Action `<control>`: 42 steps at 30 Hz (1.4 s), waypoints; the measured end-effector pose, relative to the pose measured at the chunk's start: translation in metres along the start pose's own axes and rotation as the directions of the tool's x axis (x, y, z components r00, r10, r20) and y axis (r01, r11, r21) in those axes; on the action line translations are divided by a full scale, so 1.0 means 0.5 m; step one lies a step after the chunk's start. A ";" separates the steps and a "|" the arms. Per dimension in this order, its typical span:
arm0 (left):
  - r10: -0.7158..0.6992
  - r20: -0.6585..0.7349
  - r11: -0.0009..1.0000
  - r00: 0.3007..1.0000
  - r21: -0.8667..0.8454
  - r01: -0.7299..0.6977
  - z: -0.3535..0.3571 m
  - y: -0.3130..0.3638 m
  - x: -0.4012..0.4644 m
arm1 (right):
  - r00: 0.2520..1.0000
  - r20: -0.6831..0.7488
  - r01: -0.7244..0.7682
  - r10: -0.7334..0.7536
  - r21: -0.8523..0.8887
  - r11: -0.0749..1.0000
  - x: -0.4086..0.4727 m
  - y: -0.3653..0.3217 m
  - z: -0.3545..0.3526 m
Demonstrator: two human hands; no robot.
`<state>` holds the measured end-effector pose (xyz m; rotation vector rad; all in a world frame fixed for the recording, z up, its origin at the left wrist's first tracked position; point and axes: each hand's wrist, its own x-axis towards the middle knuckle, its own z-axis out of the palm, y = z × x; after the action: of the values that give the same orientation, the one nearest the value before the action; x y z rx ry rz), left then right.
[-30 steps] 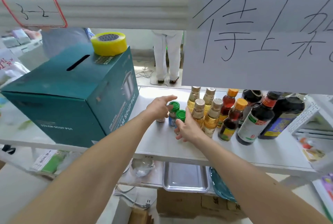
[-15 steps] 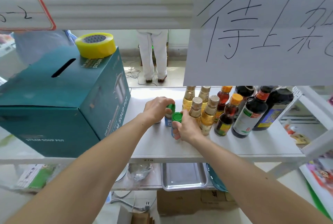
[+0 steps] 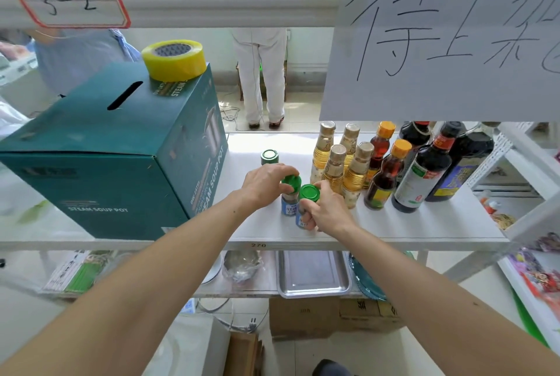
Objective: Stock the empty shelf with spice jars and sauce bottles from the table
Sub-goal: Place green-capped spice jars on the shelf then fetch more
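Third jar (image 3: 269, 157) uncovered, fingers (image 3: 306, 219) seemingly gripping jars

**1 head camera, looking forward and down into the shelf**

There is 1 view only, so no overlap with another. The wide-angle head camera faces the white shelf board (image 3: 394, 224) from in front and slightly above, close enough that both forearms run in from the bottom corners. The upper shelf edge and a hand-lettered paper sign (image 3: 448, 36) cross the top of the frame. Through the open back of the shelf, the floor and a standing person's legs (image 3: 262, 78) show beyond. Straight lines bow near the edges.
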<state>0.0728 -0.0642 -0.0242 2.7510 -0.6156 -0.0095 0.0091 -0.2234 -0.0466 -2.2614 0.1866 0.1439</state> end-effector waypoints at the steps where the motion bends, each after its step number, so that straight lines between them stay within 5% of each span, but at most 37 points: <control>1: 0.000 0.000 1.000 1.000 -0.008 0.000 0.000 0.001 -0.005 | 1.000 -0.015 0.001 -0.002 -0.042 0.999 0.000 0.000 0.002; 17: -0.056 0.021 0.968 0.998 -0.243 0.059 0.026 0.008 -0.023 | 0.986 -0.151 0.045 -0.075 -0.194 0.980 -0.014 0.017 -0.001; 24: 0.069 0.114 0.953 0.991 -0.302 -0.032 0.010 0.072 -0.034 | 0.976 -0.202 0.052 -0.087 -0.173 0.983 -0.061 0.061 -0.068; 35: 0.338 0.191 0.920 0.922 -0.272 -0.281 0.087 0.398 -0.015 | 0.951 -0.299 -0.107 0.082 -0.068 0.992 -0.229 0.262 -0.308; 42: 0.482 0.200 0.846 0.853 -0.359 -0.394 0.182 0.728 0.005 | 0.865 -0.461 -0.235 0.199 -0.021 0.972 -0.417 0.450 -0.525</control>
<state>-0.0824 -0.4049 0.0029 2.2624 -1.2095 -0.3682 -0.2258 -0.5496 -0.0128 -2.3131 0.6995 -0.2749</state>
